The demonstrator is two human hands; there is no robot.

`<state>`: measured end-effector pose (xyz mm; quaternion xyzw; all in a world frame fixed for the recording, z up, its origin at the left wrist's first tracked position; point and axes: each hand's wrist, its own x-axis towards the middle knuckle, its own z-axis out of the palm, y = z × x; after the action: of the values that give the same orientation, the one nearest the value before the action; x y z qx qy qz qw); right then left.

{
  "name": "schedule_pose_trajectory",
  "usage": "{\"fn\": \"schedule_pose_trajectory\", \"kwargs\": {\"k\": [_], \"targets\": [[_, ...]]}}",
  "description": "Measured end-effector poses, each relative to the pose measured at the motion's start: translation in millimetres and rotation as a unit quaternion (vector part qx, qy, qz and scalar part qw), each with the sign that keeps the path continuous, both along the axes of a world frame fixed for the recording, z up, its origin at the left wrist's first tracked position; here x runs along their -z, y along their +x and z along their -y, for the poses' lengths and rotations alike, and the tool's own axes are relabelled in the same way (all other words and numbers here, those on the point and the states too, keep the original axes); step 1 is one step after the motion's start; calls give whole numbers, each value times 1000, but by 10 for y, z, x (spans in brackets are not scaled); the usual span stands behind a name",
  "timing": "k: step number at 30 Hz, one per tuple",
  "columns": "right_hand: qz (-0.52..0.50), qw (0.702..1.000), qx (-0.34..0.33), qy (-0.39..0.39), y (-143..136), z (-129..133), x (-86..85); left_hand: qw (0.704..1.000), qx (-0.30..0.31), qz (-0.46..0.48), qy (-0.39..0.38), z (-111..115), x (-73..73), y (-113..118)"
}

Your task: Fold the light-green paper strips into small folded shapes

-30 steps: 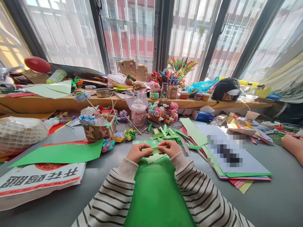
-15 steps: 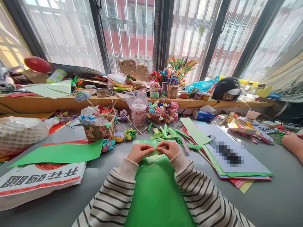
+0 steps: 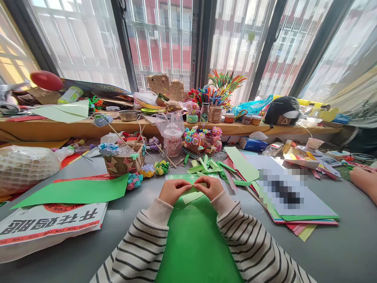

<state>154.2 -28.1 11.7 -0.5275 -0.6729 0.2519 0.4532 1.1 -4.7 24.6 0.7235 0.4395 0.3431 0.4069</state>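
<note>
Head view: one small light-green paper piece (image 3: 191, 190) is pinched in the grip of left hand (image 3: 173, 191) and right hand (image 3: 209, 187), above a glossy green sheet (image 3: 200, 239); cut green paper strips (image 3: 209, 165) are heaped just beyond.

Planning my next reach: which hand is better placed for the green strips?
Probably the right hand: the green strips lie just beyond it, nearer than to the left hand. Both pinch paper, though.
</note>
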Motion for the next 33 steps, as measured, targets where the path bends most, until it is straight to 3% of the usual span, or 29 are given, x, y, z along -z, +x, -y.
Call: {"fn": "schedule_pose_trajectory", "kwargs": {"k": [6, 12, 14, 17, 21, 33], "targets": [[-102, 993, -20, -58, 58, -47, 12, 1000, -11, -10, 8, 11, -40, -29], [-227, 968, 99, -34, 389, -131, -24, 992, -126, -15, 26, -32, -117, -208], [-224, 969, 100, -9, 360, -134, -25, 992, -120, -13, 22, -27, -126, -198], [-185, 981, 50, 9, 181, -110, -2, 997, -73, -8, 12, 5, -109, -108], [-139, 990, 1, -38, 17, -60, 24, 999, -36, -3, -1, 34, -68, -18], [-219, 971, 51, -78, 155, -140, 68, 998, -54, 25, -27, -51, -58, -112]]}}
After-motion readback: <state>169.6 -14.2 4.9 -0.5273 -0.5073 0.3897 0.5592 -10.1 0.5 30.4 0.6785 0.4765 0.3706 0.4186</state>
